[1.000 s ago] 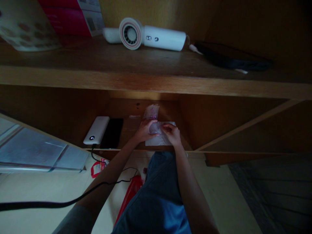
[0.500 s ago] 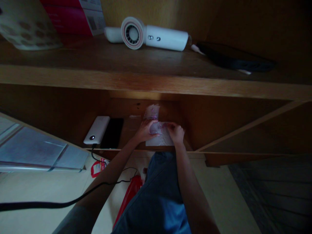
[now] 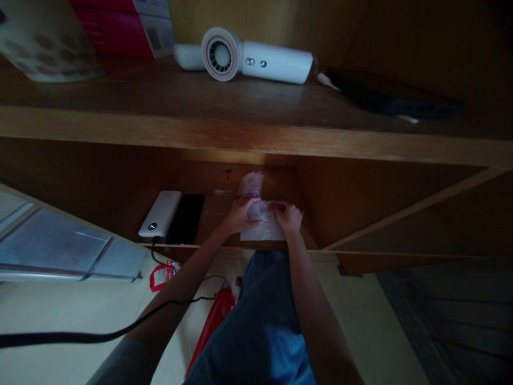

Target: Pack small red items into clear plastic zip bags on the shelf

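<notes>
Inside the lower compartment, my left hand [image 3: 240, 215] has its thumb and fingers closed around the left side of a small clear plastic bag [image 3: 259, 210] with pinkish bits. Beside it my right hand [image 3: 290, 217] is closed in a pinch at the bag's upper right corner; what lies between those fingertips is too small to make out. Under both hands lies a whitish, translucent sheet [image 3: 262, 232]. Just behind my left hand, a stack of clear packets [image 3: 251, 183] with pink-purple contents rests on the compartment floor.
Left of my hands lie a white power bank [image 3: 161, 214] with a plugged-in black cable [image 3: 154, 251] and a dark flat slab [image 3: 186, 218]. On the shelf above are a white handheld fan [image 3: 276, 62], a black object [image 3: 393, 96], a pink box [image 3: 116, 32] and a spotted cup [image 3: 52, 48].
Almost nothing differs. The view has shifted very slightly, and both hands keep the same hold at the plastic bag.
</notes>
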The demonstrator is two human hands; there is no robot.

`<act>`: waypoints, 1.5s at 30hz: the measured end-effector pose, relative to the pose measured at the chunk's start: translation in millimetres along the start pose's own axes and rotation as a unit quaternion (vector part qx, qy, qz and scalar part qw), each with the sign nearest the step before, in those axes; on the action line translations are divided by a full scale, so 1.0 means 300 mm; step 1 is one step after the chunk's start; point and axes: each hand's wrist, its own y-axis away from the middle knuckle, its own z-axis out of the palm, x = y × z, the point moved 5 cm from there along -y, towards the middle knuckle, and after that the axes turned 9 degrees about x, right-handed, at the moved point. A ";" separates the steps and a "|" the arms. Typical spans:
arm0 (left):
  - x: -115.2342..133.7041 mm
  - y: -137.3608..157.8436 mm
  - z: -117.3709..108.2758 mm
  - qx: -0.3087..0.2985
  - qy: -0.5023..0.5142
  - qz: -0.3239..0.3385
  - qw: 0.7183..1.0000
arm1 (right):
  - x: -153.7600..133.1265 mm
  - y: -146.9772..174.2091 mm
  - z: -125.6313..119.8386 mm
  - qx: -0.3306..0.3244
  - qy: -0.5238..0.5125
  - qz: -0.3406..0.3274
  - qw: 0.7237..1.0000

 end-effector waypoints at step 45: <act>-0.001 -0.002 -0.003 0.000 0.014 -0.008 1.000 | 0.011 0.033 -0.023 0.001 -0.054 0.003 0.999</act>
